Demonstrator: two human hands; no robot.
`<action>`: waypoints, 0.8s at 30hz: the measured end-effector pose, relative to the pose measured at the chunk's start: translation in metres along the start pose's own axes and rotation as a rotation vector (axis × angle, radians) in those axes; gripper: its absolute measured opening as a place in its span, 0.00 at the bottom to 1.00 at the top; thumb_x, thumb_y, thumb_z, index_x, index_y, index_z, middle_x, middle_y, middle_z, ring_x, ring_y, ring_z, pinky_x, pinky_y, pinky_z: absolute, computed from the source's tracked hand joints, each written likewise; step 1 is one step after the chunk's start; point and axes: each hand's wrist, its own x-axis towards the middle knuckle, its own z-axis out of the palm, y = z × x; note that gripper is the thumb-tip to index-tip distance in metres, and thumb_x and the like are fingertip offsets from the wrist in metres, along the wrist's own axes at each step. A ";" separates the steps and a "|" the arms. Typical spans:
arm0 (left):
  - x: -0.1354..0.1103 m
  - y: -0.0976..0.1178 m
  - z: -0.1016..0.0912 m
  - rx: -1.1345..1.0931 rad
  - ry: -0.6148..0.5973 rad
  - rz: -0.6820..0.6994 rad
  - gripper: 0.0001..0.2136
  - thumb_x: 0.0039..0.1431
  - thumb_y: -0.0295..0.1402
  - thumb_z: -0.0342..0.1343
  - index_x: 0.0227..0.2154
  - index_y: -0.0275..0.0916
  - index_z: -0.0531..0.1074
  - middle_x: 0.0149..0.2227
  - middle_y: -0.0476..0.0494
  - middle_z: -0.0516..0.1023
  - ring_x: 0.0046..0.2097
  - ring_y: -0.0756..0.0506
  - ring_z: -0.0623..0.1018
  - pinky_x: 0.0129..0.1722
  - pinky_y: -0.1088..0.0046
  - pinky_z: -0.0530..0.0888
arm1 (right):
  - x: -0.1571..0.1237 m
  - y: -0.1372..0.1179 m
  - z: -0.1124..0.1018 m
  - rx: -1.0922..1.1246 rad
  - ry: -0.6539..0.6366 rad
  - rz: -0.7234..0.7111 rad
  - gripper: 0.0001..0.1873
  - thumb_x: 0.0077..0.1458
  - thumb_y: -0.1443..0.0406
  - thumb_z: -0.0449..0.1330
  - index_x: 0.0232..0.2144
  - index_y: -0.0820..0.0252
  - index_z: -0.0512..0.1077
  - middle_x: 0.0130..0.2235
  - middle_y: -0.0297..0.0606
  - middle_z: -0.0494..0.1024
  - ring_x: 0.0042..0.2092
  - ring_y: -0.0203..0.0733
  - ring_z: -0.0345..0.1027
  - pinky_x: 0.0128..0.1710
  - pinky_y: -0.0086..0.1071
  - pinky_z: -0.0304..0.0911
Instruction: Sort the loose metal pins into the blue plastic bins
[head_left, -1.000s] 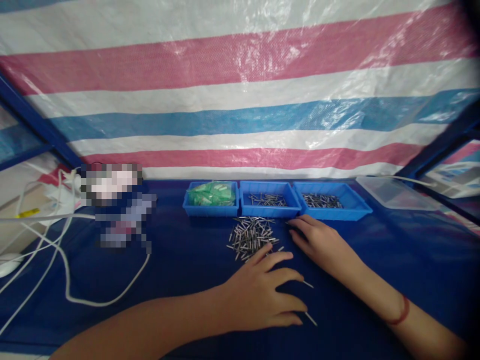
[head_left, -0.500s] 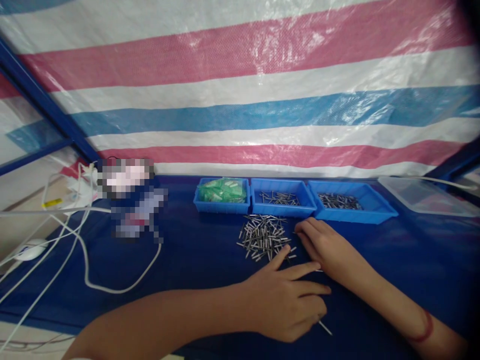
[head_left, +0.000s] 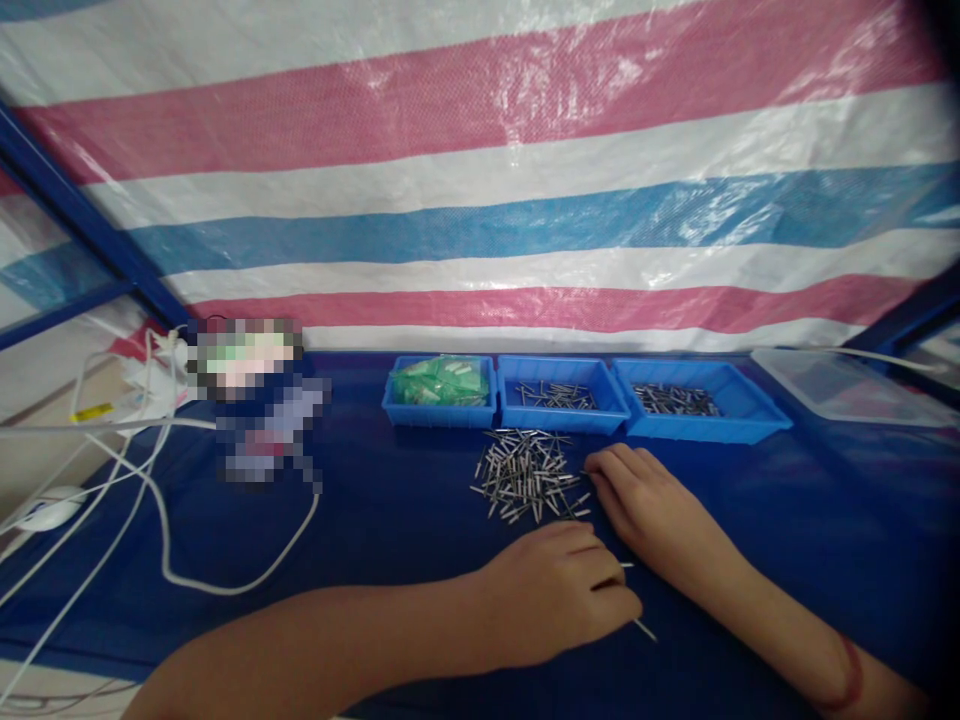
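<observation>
A loose pile of blind rivets [head_left: 525, 475] lies on the dark blue table. My left hand [head_left: 566, 590] is below the pile, its fingers curled in. A thin rivet [head_left: 645, 630] pokes out from under its fingertips, and the end of another rivet [head_left: 627, 565] shows beside its knuckles. To the right of the pile, my right hand [head_left: 637, 495] has its fingers pinched together. A small metal end peeks out at those fingertips, apparently a rivet mostly hidden by the fingers.
Three blue bins stand behind the pile: one with green packets [head_left: 442, 380], a middle bin [head_left: 562, 415] and a right bin [head_left: 705, 425] with rivets. A clear plastic lid [head_left: 832, 385] lies at right. White cables [head_left: 225, 590] and blurred items are at left.
My left hand's spread fingers have curled in, and the hand has drawn slightly left. My right hand stays pinched near the pile, barely shifted. The view has moved a little.
</observation>
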 end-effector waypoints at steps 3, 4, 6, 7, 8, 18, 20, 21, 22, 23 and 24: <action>0.001 0.000 0.002 0.035 0.021 -0.003 0.09 0.66 0.31 0.47 0.35 0.37 0.72 0.31 0.47 0.73 0.37 0.48 0.72 0.39 0.72 0.68 | 0.000 -0.003 -0.002 -0.010 0.017 0.003 0.08 0.61 0.69 0.49 0.35 0.61 0.68 0.33 0.42 0.72 0.36 0.46 0.64 0.37 0.38 0.60; 0.001 0.000 0.003 0.050 0.034 -0.007 0.10 0.67 0.31 0.46 0.35 0.37 0.72 0.31 0.47 0.73 0.36 0.48 0.72 0.38 0.72 0.68 | -0.001 -0.003 -0.002 -0.011 0.026 -0.001 0.08 0.61 0.69 0.48 0.35 0.60 0.68 0.33 0.42 0.72 0.35 0.46 0.64 0.37 0.38 0.60; 0.001 0.000 0.004 0.087 0.059 -0.011 0.10 0.66 0.30 0.46 0.33 0.36 0.71 0.29 0.47 0.72 0.34 0.48 0.71 0.36 0.72 0.67 | -0.002 -0.004 -0.003 -0.005 0.034 -0.005 0.09 0.61 0.69 0.48 0.35 0.60 0.68 0.33 0.42 0.72 0.35 0.46 0.64 0.37 0.38 0.60; 0.001 0.000 0.004 0.105 0.069 -0.012 0.09 0.66 0.29 0.47 0.33 0.36 0.71 0.29 0.47 0.72 0.34 0.48 0.71 0.35 0.71 0.67 | -0.002 -0.004 -0.004 0.003 0.031 -0.006 0.09 0.61 0.69 0.48 0.35 0.60 0.68 0.33 0.42 0.72 0.35 0.46 0.64 0.37 0.39 0.60; 0.001 0.000 0.004 0.122 0.082 -0.015 0.09 0.65 0.28 0.47 0.33 0.36 0.71 0.29 0.47 0.72 0.34 0.47 0.71 0.34 0.71 0.67 | -0.003 -0.004 -0.004 0.013 0.024 -0.006 0.09 0.61 0.69 0.48 0.35 0.60 0.68 0.33 0.42 0.72 0.35 0.46 0.64 0.37 0.39 0.60; 0.000 0.001 0.005 0.183 0.122 -0.011 0.09 0.64 0.25 0.46 0.36 0.36 0.72 0.30 0.47 0.71 0.31 0.49 0.71 0.29 0.71 0.67 | -0.005 -0.002 -0.003 0.067 -0.010 -0.040 0.10 0.61 0.69 0.47 0.35 0.60 0.68 0.34 0.42 0.71 0.36 0.46 0.64 0.38 0.39 0.60; 0.000 0.001 0.007 0.180 0.121 -0.039 0.09 0.64 0.25 0.46 0.35 0.36 0.72 0.31 0.47 0.71 0.32 0.48 0.71 0.30 0.71 0.67 | -0.005 -0.002 -0.002 0.079 -0.024 -0.039 0.09 0.61 0.69 0.48 0.36 0.61 0.68 0.35 0.42 0.71 0.37 0.46 0.63 0.39 0.40 0.60; 0.000 0.000 0.008 0.179 0.117 -0.048 0.09 0.64 0.25 0.46 0.35 0.36 0.72 0.31 0.47 0.71 0.32 0.48 0.71 0.30 0.71 0.68 | -0.005 -0.002 -0.002 0.085 -0.028 -0.039 0.09 0.61 0.69 0.48 0.36 0.61 0.68 0.35 0.42 0.71 0.37 0.46 0.63 0.39 0.40 0.60; 0.001 0.000 0.008 0.176 0.112 -0.055 0.08 0.64 0.25 0.47 0.34 0.37 0.72 0.31 0.47 0.71 0.32 0.48 0.71 0.30 0.71 0.68 | -0.005 -0.002 -0.002 0.090 -0.031 -0.039 0.09 0.61 0.69 0.48 0.37 0.61 0.68 0.35 0.42 0.71 0.37 0.46 0.63 0.39 0.40 0.60; 0.000 0.000 0.009 0.172 0.106 -0.060 0.08 0.64 0.25 0.47 0.34 0.37 0.71 0.30 0.47 0.70 0.32 0.48 0.71 0.30 0.72 0.68 | -0.005 -0.002 -0.002 0.096 -0.033 -0.039 0.09 0.61 0.70 0.48 0.37 0.62 0.69 0.35 0.42 0.70 0.37 0.46 0.63 0.39 0.40 0.60; 0.000 0.000 0.009 0.167 0.097 -0.064 0.08 0.64 0.26 0.47 0.33 0.37 0.71 0.29 0.47 0.70 0.32 0.48 0.71 0.30 0.72 0.68 | -0.005 -0.003 -0.003 0.101 -0.034 -0.039 0.09 0.61 0.70 0.48 0.37 0.62 0.69 0.35 0.42 0.70 0.36 0.46 0.63 0.39 0.41 0.60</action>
